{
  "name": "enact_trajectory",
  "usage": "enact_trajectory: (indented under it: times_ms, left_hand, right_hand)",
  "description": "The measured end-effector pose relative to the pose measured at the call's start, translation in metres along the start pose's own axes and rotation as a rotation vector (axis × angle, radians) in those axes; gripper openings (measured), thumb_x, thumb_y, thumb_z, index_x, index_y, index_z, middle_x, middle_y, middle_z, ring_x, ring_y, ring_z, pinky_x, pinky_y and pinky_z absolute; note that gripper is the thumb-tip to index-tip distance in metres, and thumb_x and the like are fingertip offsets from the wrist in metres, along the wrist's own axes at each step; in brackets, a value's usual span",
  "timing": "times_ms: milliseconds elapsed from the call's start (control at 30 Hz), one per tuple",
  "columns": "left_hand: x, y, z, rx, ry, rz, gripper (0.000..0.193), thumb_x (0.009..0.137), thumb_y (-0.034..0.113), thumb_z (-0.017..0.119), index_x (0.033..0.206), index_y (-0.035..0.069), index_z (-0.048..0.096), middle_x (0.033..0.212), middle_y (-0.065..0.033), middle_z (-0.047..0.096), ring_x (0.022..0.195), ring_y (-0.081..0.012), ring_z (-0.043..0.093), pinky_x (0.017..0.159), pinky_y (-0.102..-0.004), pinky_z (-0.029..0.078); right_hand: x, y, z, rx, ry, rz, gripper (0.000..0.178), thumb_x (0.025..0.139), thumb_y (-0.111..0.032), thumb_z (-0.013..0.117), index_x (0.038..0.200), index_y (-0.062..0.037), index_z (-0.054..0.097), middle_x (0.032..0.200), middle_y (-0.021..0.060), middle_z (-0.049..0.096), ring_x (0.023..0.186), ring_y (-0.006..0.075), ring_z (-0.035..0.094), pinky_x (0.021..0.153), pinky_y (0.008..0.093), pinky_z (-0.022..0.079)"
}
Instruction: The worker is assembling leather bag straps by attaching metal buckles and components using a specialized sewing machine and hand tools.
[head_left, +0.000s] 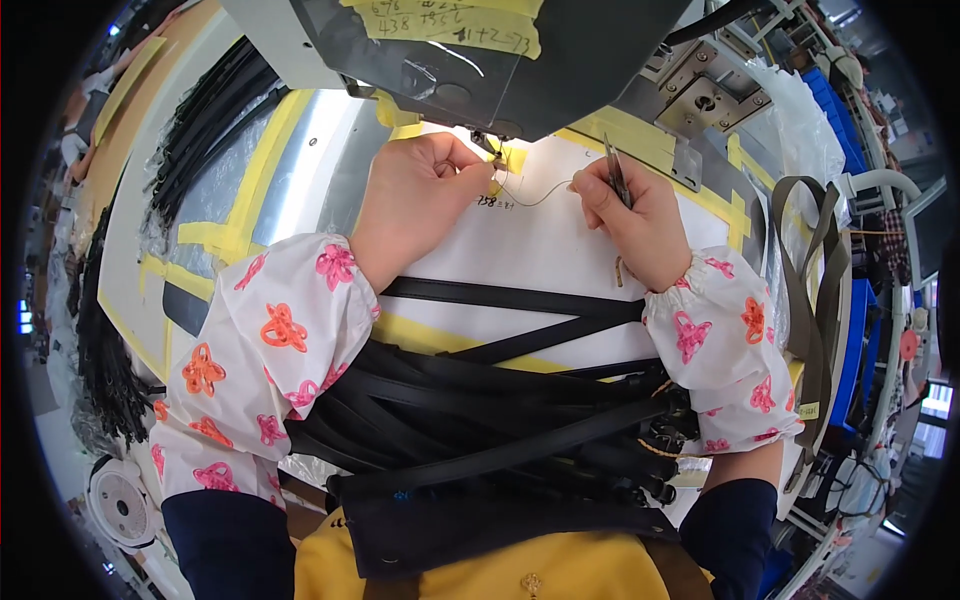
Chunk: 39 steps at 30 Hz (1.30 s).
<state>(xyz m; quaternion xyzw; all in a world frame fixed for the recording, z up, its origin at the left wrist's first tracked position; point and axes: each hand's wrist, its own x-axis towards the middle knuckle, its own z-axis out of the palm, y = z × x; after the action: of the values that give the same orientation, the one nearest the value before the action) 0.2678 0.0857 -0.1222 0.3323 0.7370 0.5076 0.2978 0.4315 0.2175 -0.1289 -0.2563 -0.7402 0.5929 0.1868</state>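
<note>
Two hands, head view. Left hand (pixel 408 205), far centre, under the machine head (pixel 460 95): thumb and index pressed together beside the needle area; can't tell if thread's pinched there. Right hand (pixel 642 225), to its right: fingers curled round a dark pointed tool (pixel 613 170), tips up against the thread (pixel 530 204). Thread sags between both hands, over the white work surface (pixel 520 245). Black straps (pixel 500 447) piled near. Step looks like handling thread at the needle; next move probably calls for a fine, steady pinch, tool point clear of the slack.
</note>
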Motion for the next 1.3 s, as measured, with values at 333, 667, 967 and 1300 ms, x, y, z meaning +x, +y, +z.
enact_trajectory:
  times_ms: [333, 667, 967, 1300]
  left_hand:
    - [0.0038, -0.0052, 0.0001, 0.064, 0.036, 0.082, 0.014, 0.073, 0.013, 0.063, 0.070, -0.001, 0.062, 0.054, -0.0002, 0.055, 0.048, -0.0033, 0.044, 0.046, -0.0203, 0.035]
    - [0.0052, -0.0045, 0.0013, 0.059, 0.028, 0.086, 0.013, 0.072, 0.012, 0.061, 0.070, -0.001, 0.062, 0.054, -0.0009, 0.055, 0.048, -0.0037, 0.045, 0.046, -0.0203, 0.036]
    - [0.0035, -0.0025, 0.0014, 0.065, 0.044, 0.086, 0.013, 0.073, 0.012, 0.061, 0.070, -0.001, 0.062, 0.054, -0.0008, 0.056, 0.047, -0.0038, 0.045, 0.046, -0.0204, 0.036]
    - [0.0037, -0.0044, 0.0037, 0.048, 0.065, 0.105, 0.010, 0.072, 0.010, 0.061, 0.071, 0.000, 0.063, 0.053, 0.0003, 0.054, 0.047, -0.0028, 0.045, 0.045, -0.0194, 0.035]
  right_hand:
    - [-0.0022, -0.0004, 0.0024, -0.060, -0.014, -0.003, 0.021, 0.089, -0.020, 0.056, 0.087, 0.0009, 0.057, 0.065, -0.0006, 0.052, 0.058, 0.0051, 0.046, 0.055, 0.0192, 0.036]
    - [-0.0011, -0.0001, 0.0009, -0.042, -0.036, -0.014, 0.023, 0.089, -0.023, 0.056, 0.088, 0.0005, 0.056, 0.066, 0.0000, 0.053, 0.058, 0.0052, 0.046, 0.056, 0.0188, 0.036]
    - [-0.0020, -0.0003, 0.0007, -0.035, -0.045, -0.017, 0.025, 0.090, -0.024, 0.056, 0.088, 0.0008, 0.056, 0.066, 0.0006, 0.053, 0.059, 0.0053, 0.046, 0.058, 0.0192, 0.037]
    - [-0.0021, 0.0008, 0.0001, -0.043, -0.056, -0.018, 0.025, 0.090, -0.024, 0.056, 0.088, 0.0012, 0.056, 0.066, 0.0009, 0.053, 0.059, 0.0058, 0.047, 0.061, 0.0202, 0.039]
